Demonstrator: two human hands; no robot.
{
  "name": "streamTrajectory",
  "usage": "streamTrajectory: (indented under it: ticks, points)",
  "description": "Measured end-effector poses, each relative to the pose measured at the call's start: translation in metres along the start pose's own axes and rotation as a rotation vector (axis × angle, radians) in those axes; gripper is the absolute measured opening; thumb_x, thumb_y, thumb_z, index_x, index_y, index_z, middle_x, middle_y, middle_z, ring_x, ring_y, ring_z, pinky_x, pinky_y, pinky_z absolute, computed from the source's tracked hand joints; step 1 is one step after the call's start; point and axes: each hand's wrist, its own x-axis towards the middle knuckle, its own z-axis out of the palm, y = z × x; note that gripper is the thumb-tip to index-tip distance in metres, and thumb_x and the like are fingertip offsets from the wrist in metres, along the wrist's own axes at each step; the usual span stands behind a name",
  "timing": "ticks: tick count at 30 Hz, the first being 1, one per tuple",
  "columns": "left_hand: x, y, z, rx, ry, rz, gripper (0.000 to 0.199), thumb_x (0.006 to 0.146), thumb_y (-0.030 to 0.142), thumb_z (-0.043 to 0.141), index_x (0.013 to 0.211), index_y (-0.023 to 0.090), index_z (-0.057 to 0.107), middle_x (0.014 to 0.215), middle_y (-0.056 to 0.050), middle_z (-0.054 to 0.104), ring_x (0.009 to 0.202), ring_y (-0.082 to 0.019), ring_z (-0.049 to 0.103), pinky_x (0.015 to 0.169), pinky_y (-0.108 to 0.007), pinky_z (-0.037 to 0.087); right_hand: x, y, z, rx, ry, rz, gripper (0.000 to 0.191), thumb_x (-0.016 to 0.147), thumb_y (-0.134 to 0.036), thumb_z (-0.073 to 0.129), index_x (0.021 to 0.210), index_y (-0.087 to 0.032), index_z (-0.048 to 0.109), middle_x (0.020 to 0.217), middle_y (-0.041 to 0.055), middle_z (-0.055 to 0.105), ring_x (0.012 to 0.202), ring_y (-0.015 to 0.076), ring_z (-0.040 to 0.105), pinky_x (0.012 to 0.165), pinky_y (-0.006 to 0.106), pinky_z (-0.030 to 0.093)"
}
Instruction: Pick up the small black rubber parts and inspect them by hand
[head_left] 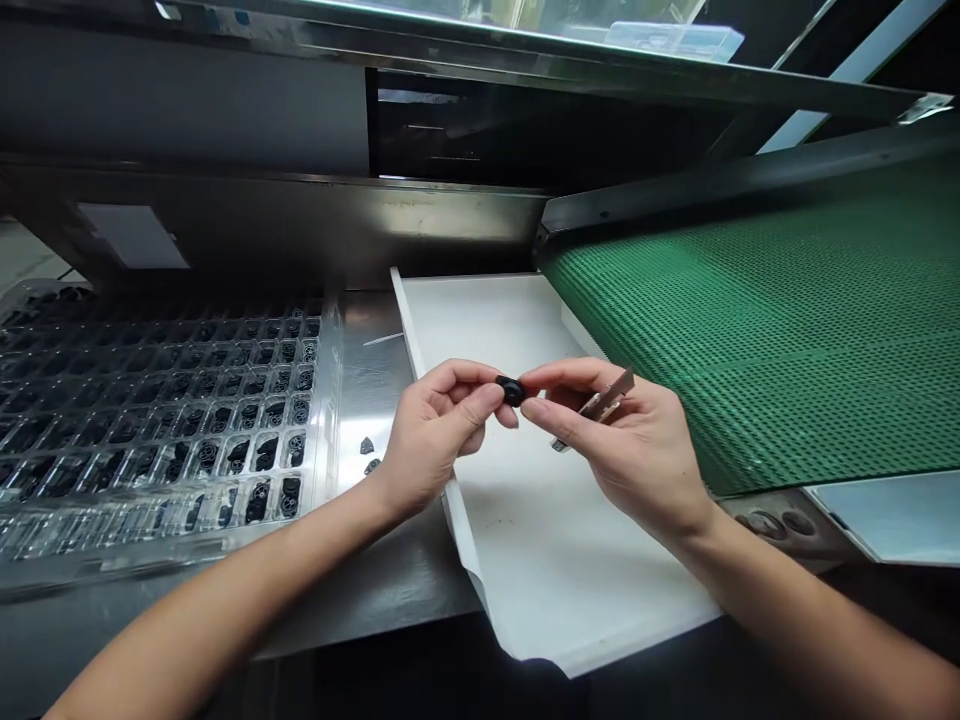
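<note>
A small black part is pinched between the fingertips of both hands, above a white tray. My left hand grips its left side with thumb and forefinger. On its right side, the thumb and forefinger of my right hand close on it. A small metal tool, partly hidden, also rests in my right hand, tucked across the palm and fingers. Two small dark pieces lie on the metal surface left of the white tray.
Clear plastic trays with many black parts in their pockets cover the left side. A green mesh conveyor belt runs at the right. A metal ledge and a frame bar stand behind the hands.
</note>
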Motion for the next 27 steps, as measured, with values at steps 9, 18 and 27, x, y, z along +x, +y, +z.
streamTrajectory:
  ticks: [9,18,27]
  points:
    - [0.0013,0.0020,-0.0019,0.038,-0.071,-0.017,0.028,0.100,0.045,0.087,0.107,0.019,0.077,0.076,-0.004,0.072,0.047,-0.005,0.032,0.045,-0.022,0.019,0.0017,-0.0027,0.0056,0.037,-0.047,-0.042,0.020,0.099,-0.025,0.092,0.118,-0.025,0.087,0.096,0.0031,0.074,0.072,0.0173,0.055,0.062,0.030,0.043]
    - [-0.0018,0.0037,-0.0014,0.164,-0.114,-0.067,0.036,0.105,0.054,0.080,0.098,0.019,0.076,0.070,-0.004,0.067,0.051,-0.009,0.037,0.048,-0.024,0.024,0.0011,-0.0048,0.0056,-0.051,-0.078,-0.155,0.016,0.104,-0.036,0.095,0.113,-0.026,0.086,0.082,-0.0005,0.064,0.068,0.0168,0.051,0.060,0.031,0.040]
    - [-0.0074,-0.0007,-0.0020,0.158,-0.071,0.024,0.024,0.101,0.037,0.087,0.116,0.022,0.079,0.090,-0.004,0.073,0.061,-0.008,0.048,0.050,-0.019,0.030,0.0057,-0.0026,0.0020,0.110,-0.034,0.013,0.032,0.100,-0.046,0.098,0.095,-0.019,0.081,0.085,0.0056,0.074,0.070,0.0174,0.061,0.058,0.025,0.044]
